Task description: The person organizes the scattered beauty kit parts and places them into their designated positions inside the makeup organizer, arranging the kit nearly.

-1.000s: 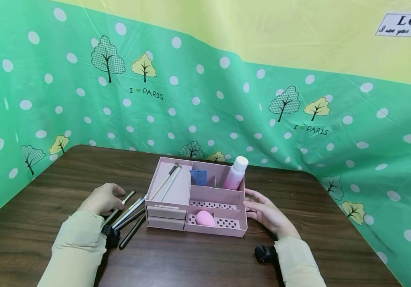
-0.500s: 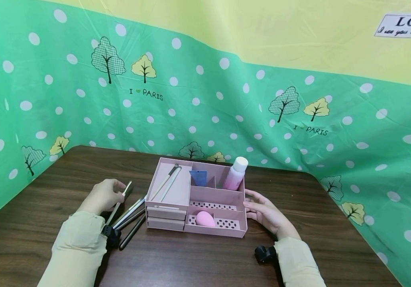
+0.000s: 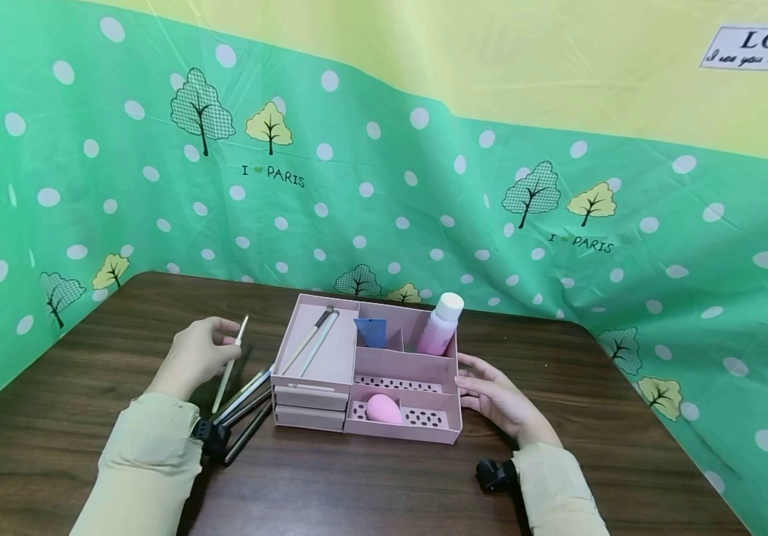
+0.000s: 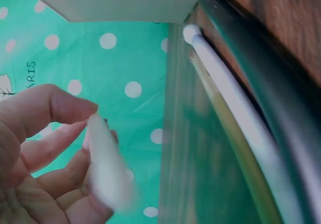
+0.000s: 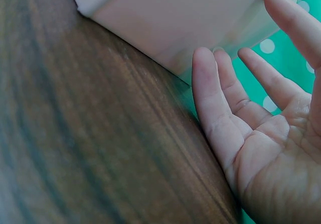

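In the head view my left hand (image 3: 199,356) pinches a slim pale makeup brush (image 3: 224,385) between thumb and fingers, held at a slant over the left of the table. The left wrist view shows its blurred pale end (image 4: 108,171) pointing toward the camera. Several more brushes (image 3: 244,402) lie beneath that wrist, partly hidden by it and leaning toward the pink organizer (image 3: 407,365). My right hand (image 3: 500,398) rests against the organizer's right side, fingers extended, thumb at the edge. Two brushes (image 3: 319,343) lie on the organizer's top left tray.
Inside the organizer stand a pink bottle with a white cap (image 3: 439,327) and a blue flat-ended item (image 3: 372,332). A pink makeup sponge (image 3: 384,409) sits in its front compartment. Two drawers (image 3: 310,415) are at lower left. A polka-dot cloth (image 3: 370,208) hangs behind the table.
The left hand has picked the brush up from the table and shifted it slightly up and right, turning it more upright. The right hand and organizer stay put.
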The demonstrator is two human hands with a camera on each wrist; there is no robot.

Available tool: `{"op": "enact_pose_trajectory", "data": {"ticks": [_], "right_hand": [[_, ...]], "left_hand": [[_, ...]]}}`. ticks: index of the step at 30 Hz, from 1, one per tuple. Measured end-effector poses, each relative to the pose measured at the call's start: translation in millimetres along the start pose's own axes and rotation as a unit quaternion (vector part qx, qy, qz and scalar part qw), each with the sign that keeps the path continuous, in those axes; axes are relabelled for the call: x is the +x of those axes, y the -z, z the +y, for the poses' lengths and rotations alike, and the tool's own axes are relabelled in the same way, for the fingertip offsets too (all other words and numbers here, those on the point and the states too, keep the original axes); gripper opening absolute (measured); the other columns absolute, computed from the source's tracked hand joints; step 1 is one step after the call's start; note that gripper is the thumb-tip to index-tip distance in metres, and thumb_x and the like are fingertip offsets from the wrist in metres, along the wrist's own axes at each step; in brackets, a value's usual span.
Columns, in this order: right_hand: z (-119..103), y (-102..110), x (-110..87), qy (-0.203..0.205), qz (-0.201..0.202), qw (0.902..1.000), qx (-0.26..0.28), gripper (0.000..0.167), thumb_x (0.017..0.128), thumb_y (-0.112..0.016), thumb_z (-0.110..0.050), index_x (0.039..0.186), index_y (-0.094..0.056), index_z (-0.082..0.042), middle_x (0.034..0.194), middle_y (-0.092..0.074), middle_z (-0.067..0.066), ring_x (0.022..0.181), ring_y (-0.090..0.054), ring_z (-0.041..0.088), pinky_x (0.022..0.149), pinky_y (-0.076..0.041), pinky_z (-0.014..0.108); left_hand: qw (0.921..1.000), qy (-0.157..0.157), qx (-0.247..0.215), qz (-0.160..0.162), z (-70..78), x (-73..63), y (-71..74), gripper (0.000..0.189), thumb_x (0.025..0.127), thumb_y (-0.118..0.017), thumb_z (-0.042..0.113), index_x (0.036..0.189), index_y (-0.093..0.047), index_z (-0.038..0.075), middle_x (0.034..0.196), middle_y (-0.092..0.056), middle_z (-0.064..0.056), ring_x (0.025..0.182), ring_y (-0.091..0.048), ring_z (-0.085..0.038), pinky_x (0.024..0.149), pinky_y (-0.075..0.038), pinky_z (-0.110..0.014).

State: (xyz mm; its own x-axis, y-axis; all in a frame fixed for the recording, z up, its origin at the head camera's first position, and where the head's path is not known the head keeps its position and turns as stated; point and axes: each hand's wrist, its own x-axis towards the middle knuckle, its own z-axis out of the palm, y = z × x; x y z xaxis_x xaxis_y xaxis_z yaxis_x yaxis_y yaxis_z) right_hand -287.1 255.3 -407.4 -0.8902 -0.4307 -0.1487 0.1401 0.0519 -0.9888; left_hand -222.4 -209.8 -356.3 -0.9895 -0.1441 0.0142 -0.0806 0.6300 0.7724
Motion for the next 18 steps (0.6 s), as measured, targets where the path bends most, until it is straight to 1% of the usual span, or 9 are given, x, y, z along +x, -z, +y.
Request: {"op": "enact_pose_trajectory", "data": {"ticks": [3,5,8,12,15,18], "right_hand": [[-0.2,-0.4,0.2,0.0,-0.001,1.0,0.001,0.073,0.098,-0.059,-0.014,0.155,-0.016,0.001,0.122,-0.057,0.006,0.101,-0.067,0.015,0.088,-0.056,0.029],[-0.3,-0.6,0.3,0.0,-0.001,1.0,0.003,0.073,0.098,-0.058,-0.014,0.155,-0.016,0.001,0.122,-0.057,0.006,0.101,-0.067,0.015,0.088,-0.056,0.029],[-0.7,-0.9,0.2,0.0,-0.002,1.0,0.003,0.073,0.098,-0.058,-0.014,0.155,-0.016,0.001,0.122,-0.057,0.006,0.101,-0.067,0.015,0.088,-0.056,0.029],[-1.4,-1.2,-0.6,-0.002,-0.002,1.0,0.004,0.073,0.098,-0.058,-0.014,0.155,-0.015,0.001,0.122,-0.057,0.006,0.101,-0.067,0.014,0.089,-0.056,0.029],[-2.1,-1.3,-1.4,-0.002,-0.002,1.0,0.003,0.073,0.098,-0.058,-0.015,0.155,-0.015,0.001,0.123,-0.058,0.005,0.102,-0.066,0.014,0.089,-0.056,0.029],[-2.6,-1.4,-2.0,-0.003,-0.002,1.0,0.0,0.073,0.098,-0.058,-0.015,0.155,-0.015,0.001,0.124,-0.058,0.006,0.103,-0.066,0.015,0.089,-0.056,0.028]], "left_hand": [[0.9995,-0.013,-0.001,0.03,2.5,-0.1,-0.4,0.042,0.089,-0.061,0.007,0.128,-0.056,-0.006,0.112,-0.068,-0.028,0.078,-0.072,-0.023,0.069,-0.06,-0.037],[0.9986,-0.023,-0.002,0.046,4.9,-1.0,-0.5,0.043,0.09,-0.061,0.008,0.13,-0.056,-0.004,0.115,-0.068,-0.027,0.083,-0.072,-0.027,0.071,-0.059,-0.037],[0.9971,-0.038,0.001,0.066,9.1,-2.6,-0.7,0.044,0.091,-0.06,0.01,0.133,-0.056,0.0,0.118,-0.068,-0.025,0.096,-0.07,-0.033,0.076,-0.056,-0.039],[0.995,-0.05,-0.014,0.085,14.6,-4.2,0.2,0.043,0.093,-0.058,0.012,0.134,-0.056,0.003,0.12,-0.068,-0.023,0.109,-0.065,-0.039,0.082,-0.054,-0.043],[0.9931,-0.057,-0.029,0.098,19.1,-6.1,1.8,0.04,0.094,-0.057,0.012,0.134,-0.057,0.004,0.121,-0.068,-0.023,0.11,-0.066,-0.039,0.083,-0.055,-0.044],[0.9906,-0.071,-0.035,0.111,24.6,-9.5,3.4,0.039,0.094,-0.057,0.012,0.133,-0.058,0.005,0.122,-0.068,-0.022,0.11,-0.066,-0.039,0.083,-0.054,-0.045]]}}
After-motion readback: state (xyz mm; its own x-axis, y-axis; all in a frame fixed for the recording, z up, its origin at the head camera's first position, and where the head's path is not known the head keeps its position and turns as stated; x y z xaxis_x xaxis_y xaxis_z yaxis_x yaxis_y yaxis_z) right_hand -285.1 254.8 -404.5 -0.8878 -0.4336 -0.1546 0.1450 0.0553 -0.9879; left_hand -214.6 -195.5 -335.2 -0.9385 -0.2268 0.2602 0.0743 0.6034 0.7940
